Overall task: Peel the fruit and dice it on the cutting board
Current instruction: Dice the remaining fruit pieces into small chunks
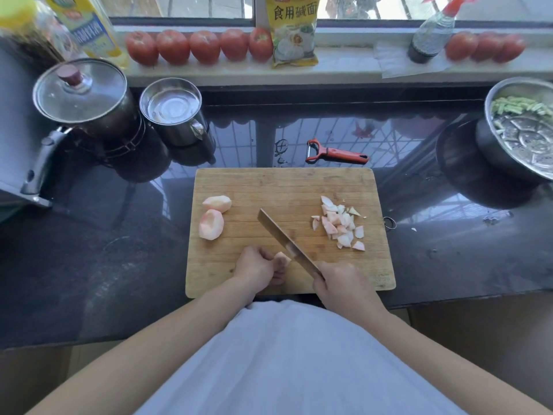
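A wooden cutting board (287, 184) lies on the dark counter. Two peeled pale-pink fruit chunks (212, 223) sit on its left side. A heap of diced fruit (341, 225) lies on its right side. Near the board's front edge my left hand (258, 269) holds a small fruit piece (282, 259) with curled fingers. My right hand (344, 284) grips the handle of a cleaver (281, 238), whose blade slants up and left, right beside that piece. A red peeler (335, 152) lies behind the board.
A lidded pot (80, 94) and a steel cup (173, 110) stand at the back left. A steel bowl (523, 130) with green vegetables is at the right. Tomatoes (203, 46), a yellow packet (294, 31) and bottles line the windowsill.
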{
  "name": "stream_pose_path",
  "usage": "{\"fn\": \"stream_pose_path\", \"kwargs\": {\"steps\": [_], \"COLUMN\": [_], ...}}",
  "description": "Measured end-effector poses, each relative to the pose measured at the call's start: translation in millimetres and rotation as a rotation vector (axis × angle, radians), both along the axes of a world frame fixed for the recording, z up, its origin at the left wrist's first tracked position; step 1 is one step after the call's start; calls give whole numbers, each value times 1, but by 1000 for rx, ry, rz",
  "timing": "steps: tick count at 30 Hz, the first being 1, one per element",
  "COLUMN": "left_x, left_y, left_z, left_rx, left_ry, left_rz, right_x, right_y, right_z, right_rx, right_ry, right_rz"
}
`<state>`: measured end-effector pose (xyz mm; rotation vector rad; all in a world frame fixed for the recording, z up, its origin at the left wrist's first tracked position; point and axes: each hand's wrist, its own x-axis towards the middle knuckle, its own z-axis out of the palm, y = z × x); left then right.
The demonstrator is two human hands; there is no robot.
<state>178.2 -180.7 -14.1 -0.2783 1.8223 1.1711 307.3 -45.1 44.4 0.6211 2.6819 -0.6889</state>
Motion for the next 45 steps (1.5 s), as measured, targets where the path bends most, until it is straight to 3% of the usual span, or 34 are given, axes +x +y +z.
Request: {"fn": "stream_pose_path", "kwargs": {"steps": [14,24,33,45], "left_x": [2,5,6,4], "left_y": [-1,-4,-1,6], "left_z": [-3,5,5,5], "left_rx": [61,60,66,2], "left_ry": [25,37,16,-16], "left_rz": [9,-4,32,37], "right_x": [15,-7,20,8], "right_y": [3,-7,5,0], "right_z": [-7,2,-3,-10], "right_rx": [159,20,137,146], "right_ry": [-164,-21,-145,-222], "right_rz": [142,10,134,118]}}
